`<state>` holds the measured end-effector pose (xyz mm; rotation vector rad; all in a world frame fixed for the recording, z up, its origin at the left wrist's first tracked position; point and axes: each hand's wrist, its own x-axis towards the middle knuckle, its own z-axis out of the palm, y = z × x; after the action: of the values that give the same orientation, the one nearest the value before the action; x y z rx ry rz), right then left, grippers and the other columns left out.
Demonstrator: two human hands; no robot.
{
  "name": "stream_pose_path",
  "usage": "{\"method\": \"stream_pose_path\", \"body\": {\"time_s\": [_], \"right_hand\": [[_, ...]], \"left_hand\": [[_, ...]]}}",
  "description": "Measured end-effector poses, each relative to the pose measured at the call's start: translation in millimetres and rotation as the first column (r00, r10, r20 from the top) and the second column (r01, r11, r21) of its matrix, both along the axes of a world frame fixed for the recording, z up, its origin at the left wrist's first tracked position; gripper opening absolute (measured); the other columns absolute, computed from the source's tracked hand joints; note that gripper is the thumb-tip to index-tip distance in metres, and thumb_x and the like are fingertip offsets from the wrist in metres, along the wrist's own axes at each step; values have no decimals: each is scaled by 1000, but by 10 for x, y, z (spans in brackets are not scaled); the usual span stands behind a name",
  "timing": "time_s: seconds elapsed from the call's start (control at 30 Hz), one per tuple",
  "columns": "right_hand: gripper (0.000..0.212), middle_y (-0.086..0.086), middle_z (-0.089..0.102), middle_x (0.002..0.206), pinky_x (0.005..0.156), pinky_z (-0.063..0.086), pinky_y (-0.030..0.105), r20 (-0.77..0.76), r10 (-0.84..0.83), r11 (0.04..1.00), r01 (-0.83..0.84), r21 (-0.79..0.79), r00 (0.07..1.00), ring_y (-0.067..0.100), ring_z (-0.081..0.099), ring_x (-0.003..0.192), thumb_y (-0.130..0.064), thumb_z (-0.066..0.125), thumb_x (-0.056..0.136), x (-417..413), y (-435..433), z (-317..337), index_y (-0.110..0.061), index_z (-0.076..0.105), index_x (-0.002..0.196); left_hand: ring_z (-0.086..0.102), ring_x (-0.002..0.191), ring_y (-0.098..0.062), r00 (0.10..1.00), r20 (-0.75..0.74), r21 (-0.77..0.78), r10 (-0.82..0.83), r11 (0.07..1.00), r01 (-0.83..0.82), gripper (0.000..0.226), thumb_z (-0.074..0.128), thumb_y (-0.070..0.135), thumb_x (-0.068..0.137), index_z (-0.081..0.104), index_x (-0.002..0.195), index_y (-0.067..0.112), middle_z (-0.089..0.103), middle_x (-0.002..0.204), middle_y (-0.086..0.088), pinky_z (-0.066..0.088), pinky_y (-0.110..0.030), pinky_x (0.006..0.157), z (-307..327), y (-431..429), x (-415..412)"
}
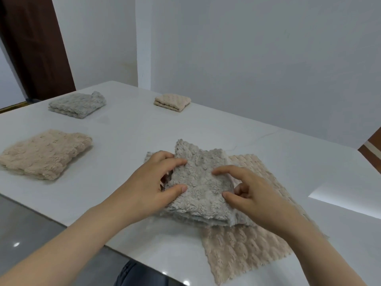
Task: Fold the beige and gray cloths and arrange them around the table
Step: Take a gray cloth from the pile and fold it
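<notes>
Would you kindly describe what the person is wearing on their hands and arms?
Nothing: the left hand and right hand are bare, with no gloves, rings or watch, and both forearms are uncovered to the frame edge, so no sleeves show.

Both hands, left hand (152, 182) and right hand (245, 193), are gripping the gray cloth (202, 188), lying on the flat beige cloth (247, 250).

1. Flat beige cloth (243, 250): partly hidden beneath the gray cloth (202, 182) and right hand (253, 195).
2. Left hand (148, 182): some fingertips hidden under a gray fold.
3. Right hand: grip of curled fingers on cloth edge indeterminable.
4. Table (127, 131): both ends cut by frame.
5. Denim (132, 273): mostly hidden below table.
</notes>
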<state>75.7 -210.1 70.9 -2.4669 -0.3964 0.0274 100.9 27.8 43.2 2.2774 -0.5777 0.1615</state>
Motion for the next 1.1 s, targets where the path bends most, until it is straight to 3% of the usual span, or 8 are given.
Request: {"method": "stream_pose_path", "body": {"time_s": [0.13, 0.23, 0.33, 0.43, 0.63, 0.87, 0.97, 1.1], "right_hand": [[32, -17, 57, 54, 53, 39, 17, -16, -61, 998, 62, 7, 998, 4, 46, 47, -21, 59, 91, 250, -318, 17, -47, 56, 109], [31, -11, 59, 53, 53, 39, 17, -17, -117, 993, 117, -3, 993, 6, 48, 48, -21, 61, 90, 474, -592, 24, -44, 58, 111], [32, -2, 63, 55, 50, 38, 14, 0, -174, 984, 174, -27, 985, 9, 50, 46, -19, 62, 88, 730, -853, 40, -40, 60, 112], [32, -7, 60, 55, 48, 37, 9, 1, -221, 974, 221, -37, 975, 0, 52, 45, -14, 62, 87, 1010, -1093, 54, -32, 62, 114], [36, -20, 46, 69, 47, 36, 7, 29, -274, 953, 275, -130, 961, -9, 53, 51, -9, 60, 86, 1629, -1592, 55, -24, 62, 118], [39, -10, 49, 77, 56, 35, 19, 73, -300, 924, 309, -224, 951, 6, 47, 68, -11, 62, 82, 2343, -2106, -43, -24, 61, 119], [41, 0, 59, 96, 62, 38, 23, 60, -330, 915, 335, -226, 942, 14, 53, 82, -10, 63, 80, 2620, -2295, -104, -24, 62, 119], [43, 2, 61, 115, 72, 41, 26, 49, -361, 901, 362, -240, 931, 16, 57, 90, -8, 63, 79, 2915, -2487, -214, -23, 62, 119]], "left_hand": [[47, 95, 7, 999, -27, 23, -32, 999, 33, 51, 61, 44, 85, 44, 133, 40, 36, 115, 29, 38, -10, 80, 66, -287, 312], [48, 101, 0, 997, -48, 61, -62, 996, 64, 52, 61, 42, 86, 43, 135, 37, 39, 122, 18, 40, -16, 88, 144, -564, 586], [49, 99, -5, 995, -47, 116, -93, 988, 98, 54, 61, 41, 86, 43, 136, 33, 41, 126, 12, 37, -18, 84, 176, -873, 917], [46, 93, -7, 993, -49, 143, -107, 983, 113, 53, 62, 39, 86, 45, 135, 29, 44, 126, 7, 35, -19, 84, 158, -1195, 1299], [47, 88, -12, 990, -52, 168, -128, 977, 135, 51, 63, 35, 86, 47, 133, 23, 44, 120, -1, 36, -21, 83, 87, -1855, 1985], [48, 88, -15, 990, -52, 243, -135, 959, 143, 50, 62, 30, 87, 47, 133, 19, 43, 124, -7, 36, -21, 83, 15, -2451, 2720], [52, 99, -21, 990, -67, 272, -125, 952, 139, 51, 61, 31, 87, 46, 134, 19, 42, 128, -9, 38, -25, 91, -28, -2678, 2988], [50, 110, -25, 991, -65, 301, -113, 945, 127, 49, 61, 29, 87, 47, 133, 17, 43, 129, -11, 35, -23, 89, -95, -2928, 3258]]}}
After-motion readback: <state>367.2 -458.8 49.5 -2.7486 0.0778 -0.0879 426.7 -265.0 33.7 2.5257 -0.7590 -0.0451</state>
